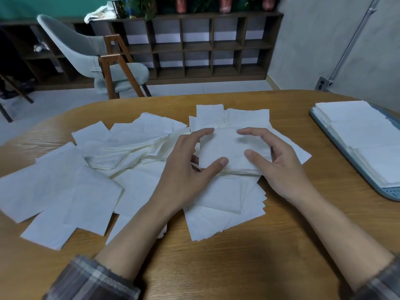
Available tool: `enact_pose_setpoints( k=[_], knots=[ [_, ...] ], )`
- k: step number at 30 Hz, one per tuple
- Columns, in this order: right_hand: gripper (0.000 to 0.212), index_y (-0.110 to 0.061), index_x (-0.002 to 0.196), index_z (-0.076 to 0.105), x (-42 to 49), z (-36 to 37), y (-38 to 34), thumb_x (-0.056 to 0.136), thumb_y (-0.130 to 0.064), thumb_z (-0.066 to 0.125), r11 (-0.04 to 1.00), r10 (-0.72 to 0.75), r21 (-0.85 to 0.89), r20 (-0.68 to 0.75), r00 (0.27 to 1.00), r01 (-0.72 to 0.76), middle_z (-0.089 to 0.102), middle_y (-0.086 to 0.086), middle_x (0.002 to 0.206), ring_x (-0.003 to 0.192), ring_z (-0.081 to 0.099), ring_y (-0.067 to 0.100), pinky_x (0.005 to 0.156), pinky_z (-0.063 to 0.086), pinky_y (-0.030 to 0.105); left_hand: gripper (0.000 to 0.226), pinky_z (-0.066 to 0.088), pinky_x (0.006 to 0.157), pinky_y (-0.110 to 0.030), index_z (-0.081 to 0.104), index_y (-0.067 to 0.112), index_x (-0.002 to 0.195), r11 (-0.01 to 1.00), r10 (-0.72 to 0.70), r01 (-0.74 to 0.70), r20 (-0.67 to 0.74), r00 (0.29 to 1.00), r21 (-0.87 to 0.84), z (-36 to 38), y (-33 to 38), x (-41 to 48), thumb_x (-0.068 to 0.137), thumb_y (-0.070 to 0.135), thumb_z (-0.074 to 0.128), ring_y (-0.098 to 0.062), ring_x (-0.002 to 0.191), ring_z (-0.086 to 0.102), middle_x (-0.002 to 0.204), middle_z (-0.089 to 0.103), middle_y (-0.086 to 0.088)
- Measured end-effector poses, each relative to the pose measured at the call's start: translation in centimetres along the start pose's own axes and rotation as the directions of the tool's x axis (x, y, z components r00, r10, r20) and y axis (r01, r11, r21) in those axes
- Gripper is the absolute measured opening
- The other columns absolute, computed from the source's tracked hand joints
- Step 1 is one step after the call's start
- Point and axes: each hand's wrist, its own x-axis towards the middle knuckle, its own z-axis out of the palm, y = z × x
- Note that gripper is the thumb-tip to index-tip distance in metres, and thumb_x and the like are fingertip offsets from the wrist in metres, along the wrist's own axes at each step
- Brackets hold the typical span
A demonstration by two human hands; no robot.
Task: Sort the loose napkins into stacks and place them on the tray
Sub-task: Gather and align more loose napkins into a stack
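- The left grip (188,167) and the right grip (279,167) clasp a small napkin stack (229,148) from both sides, thumbs on top, probably to square its edges.
- This stack is well left of the tray (387,194), above loose napkins (129,144) scattered on the wooden surface (238,267).
- The napkins are thin, white, square paper; finished stacks (363,131) lie on the tray.

Desk (216,267): we see a light brown wooden top with a rounded far edge.
Loose napkins (65,187): white squares spread over its left and middle, overlapping, heaped in places.
Tray (387,192): pale blue, at the desk's right edge, apart from the spread.
Napkin stacks (357,126): white, we find them filling the tray.
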Motion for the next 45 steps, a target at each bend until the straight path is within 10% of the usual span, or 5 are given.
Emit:
enact_pose_setpoints(
  k=[9,15,22,35,45],
  knots=[
    [0.081,-0.056,0.155,0.025,0.5,-0.5,0.7,0.101,-0.014,0.069,0.990,0.120,-0.071,-0.011,0.993,-0.121,0.025,-0.044,0.156,0.154,0.027,0.002,0.127,0.030,0.048,0.074,0.060,0.090,-0.028,0.060,0.050,0.132,0.990,-0.083,0.109,0.271,0.959,-0.084,-1.6,0.8,-0.3,0.073,0.025,0.097,-0.016,0.080,0.076,0.107,0.071,0.004],
    [0.064,-0.049,0.145,0.049,0.3,-1.0,0.1,0.100,-0.007,0.067,0.991,0.081,-0.113,0.077,0.994,-0.072,0.047,-0.043,0.142,0.135,0.040,-0.015,0.103,0.033,0.005,0.057,0.047,0.071,-0.018,0.056,0.043,0.122,0.984,0.033,-0.073,0.242,0.970,0.160,-0.9,-0.4,-0.3,0.081,0.020,0.089,-0.007,0.072,0.061,0.112,0.053,0.018],
    [0.040,-0.034,0.121,0.076,0.5,-1.0,1.2,0.102,-0.002,0.060,0.979,0.163,-0.133,0.060,0.985,-0.154,0.069,-0.027,0.129,0.128,0.054,-0.012,0.111,0.040,0.015,0.031,0.036,0.062,-0.015,0.077,0.032,0.103,0.972,0.101,-0.184,0.441,0.892,0.148,-0.9,-0.7,-0.5,0.090,0.005,0.070,-0.006,0.060,0.047,0.065,0.049,0.013],
    [0.039,-0.035,0.121,0.076,0.5,-0.9,1.5,0.101,-0.005,0.062,0.974,0.158,-0.174,0.048,0.986,-0.147,0.068,-0.026,0.131,0.130,0.052,-0.014,0.107,0.036,0.004,0.047,0.041,0.073,-0.031,0.082,0.034,0.099,0.996,-0.037,-0.024,0.641,0.767,0.087,-1.3,1.1,-0.7,0.090,0.044,0.037,-0.011,0.075,0.055,0.078,0.060,0.008],
    [0.034,-0.027,0.117,0.079,0.4,-0.8,0.7,0.100,-0.002,0.063,0.984,0.146,-0.097,-0.042,0.988,-0.149,0.071,-0.033,0.118,0.122,0.057,-0.015,0.098,0.038,0.001,0.018,0.039,0.077,-0.018,0.076,0.036,0.076,0.981,0.114,-0.177,0.511,0.852,0.076,-1.3,1.3,-1.1,0.079,0.035,0.094,-0.010,0.096,0.057,0.104,0.055,0.017]
  ],
)
